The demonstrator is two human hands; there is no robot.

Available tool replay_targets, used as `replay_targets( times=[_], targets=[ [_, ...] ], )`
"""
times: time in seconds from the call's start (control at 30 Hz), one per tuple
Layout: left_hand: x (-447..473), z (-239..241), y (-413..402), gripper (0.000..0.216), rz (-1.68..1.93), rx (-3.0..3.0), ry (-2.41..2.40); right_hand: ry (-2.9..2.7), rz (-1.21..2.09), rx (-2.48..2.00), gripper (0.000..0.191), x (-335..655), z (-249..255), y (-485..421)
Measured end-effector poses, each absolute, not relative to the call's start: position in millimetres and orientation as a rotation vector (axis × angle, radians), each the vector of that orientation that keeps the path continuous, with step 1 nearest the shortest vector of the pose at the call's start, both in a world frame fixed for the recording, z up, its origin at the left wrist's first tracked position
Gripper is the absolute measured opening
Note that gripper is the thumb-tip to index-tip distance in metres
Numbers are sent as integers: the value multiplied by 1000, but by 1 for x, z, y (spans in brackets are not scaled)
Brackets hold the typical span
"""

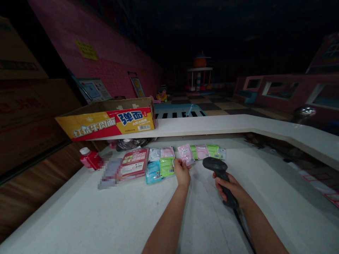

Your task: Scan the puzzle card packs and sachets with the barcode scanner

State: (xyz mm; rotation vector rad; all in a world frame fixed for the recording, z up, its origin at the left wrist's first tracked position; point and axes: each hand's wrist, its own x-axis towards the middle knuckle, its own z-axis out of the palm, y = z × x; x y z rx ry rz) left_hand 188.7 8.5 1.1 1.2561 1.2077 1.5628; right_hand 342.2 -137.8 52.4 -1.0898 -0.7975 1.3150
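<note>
My right hand point(230, 188) is wrapped round the handle of a dark barcode scanner point(215, 164), whose head points left above the counter; its cable runs down toward me. My left hand point(182, 173) has its fingers curled at the right edge of a green packet point(166, 167), which lies beside a blue packet point(153, 173). Just beyond the left fingers is a pink packet point(185, 153). More small pink and green packets point(212, 151) lie in a row to its right. The left fingertips are partly hidden.
Left of the packets lie a stack of red packages point(134, 163) and a red bottle with a white cap point(90, 159). A noodle carton point(111, 121) stands on the raised white ledge point(203, 125) behind. Brown boxes point(31, 113) are piled at far left.
</note>
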Motion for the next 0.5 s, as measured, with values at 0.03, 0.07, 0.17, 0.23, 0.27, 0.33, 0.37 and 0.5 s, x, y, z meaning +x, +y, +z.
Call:
replay_targets(
  times=[0.03,0.07,0.17,0.23,0.27,0.33,0.37,0.5],
  targets=[
    [188,1,8,15,1558,1264,1208,-795,1317,-1083,38,343,51,-137],
    [188,1,8,15,1554,1274,1212,-789,1315,-1074,38,344,50,-137],
    [189,3,7,15,1536,1312,1219,-758,1307,-1043,40,346,44,-133],
    [190,4,6,15,1521,1347,1193,-725,1305,-1032,41,347,41,-131],
    [191,4,5,14,1515,1363,1169,-705,1303,-1031,41,347,40,-130],
    [191,6,1,15,1500,1382,1112,-665,1288,-1034,41,348,38,-128],
    [191,7,-1,16,1492,1382,1088,-648,1282,-1037,42,348,37,-127],
    [179,16,-9,21,1463,1353,1083,-612,1288,-1024,42,350,32,-125]
  ],
)
